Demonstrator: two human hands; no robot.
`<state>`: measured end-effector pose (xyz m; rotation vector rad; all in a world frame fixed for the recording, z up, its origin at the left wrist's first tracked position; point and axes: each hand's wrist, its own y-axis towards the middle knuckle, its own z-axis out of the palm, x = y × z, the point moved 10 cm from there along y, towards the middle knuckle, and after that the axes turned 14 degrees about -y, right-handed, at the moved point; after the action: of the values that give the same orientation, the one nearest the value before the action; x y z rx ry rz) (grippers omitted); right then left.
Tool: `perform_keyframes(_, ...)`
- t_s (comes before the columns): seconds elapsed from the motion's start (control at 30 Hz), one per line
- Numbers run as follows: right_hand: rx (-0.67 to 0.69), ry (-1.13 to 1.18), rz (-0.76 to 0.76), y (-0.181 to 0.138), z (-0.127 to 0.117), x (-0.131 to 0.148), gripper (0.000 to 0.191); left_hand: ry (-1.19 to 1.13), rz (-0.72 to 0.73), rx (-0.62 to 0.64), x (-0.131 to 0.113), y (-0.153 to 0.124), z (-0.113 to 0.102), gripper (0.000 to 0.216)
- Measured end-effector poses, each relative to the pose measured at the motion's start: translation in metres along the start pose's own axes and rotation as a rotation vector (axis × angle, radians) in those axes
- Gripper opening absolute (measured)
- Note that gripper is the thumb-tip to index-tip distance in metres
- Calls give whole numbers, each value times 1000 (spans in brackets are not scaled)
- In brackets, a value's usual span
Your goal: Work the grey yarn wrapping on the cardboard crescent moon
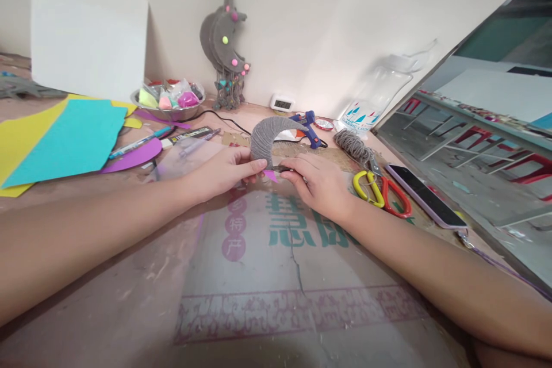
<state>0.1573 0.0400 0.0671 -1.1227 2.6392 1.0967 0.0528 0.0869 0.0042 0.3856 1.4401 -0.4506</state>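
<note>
A crescent moon shape [264,139] wound in grey yarn stands upright between my hands, its curve to the left. My left hand [233,169] is closed on its lower part, thumb in front. A bare purple tip [271,175] shows below the winding. Just right of that tip, the fingers of my right hand [317,181] are pinched together on a dark grey strand of yarn [282,168] beside the crescent. Below, a thin dark line crosses the printed plastic sheet [254,276]; whether it is yarn or a crease I cannot tell.
On the right lie a yarn skein [351,145], scissors [382,190] and a phone [426,195]. Behind are a blue glue gun [311,129], clock [283,103], jug [366,98] and hanging moon ornament [215,40]. Coloured sheets [69,144], pens [142,142] and a bowl [168,112] sit left.
</note>
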Motion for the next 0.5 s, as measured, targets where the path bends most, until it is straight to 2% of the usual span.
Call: perform_keyframes(0.5,21,-30,-29,1,3,3,25,-18,7,8,-2,0,0,29)
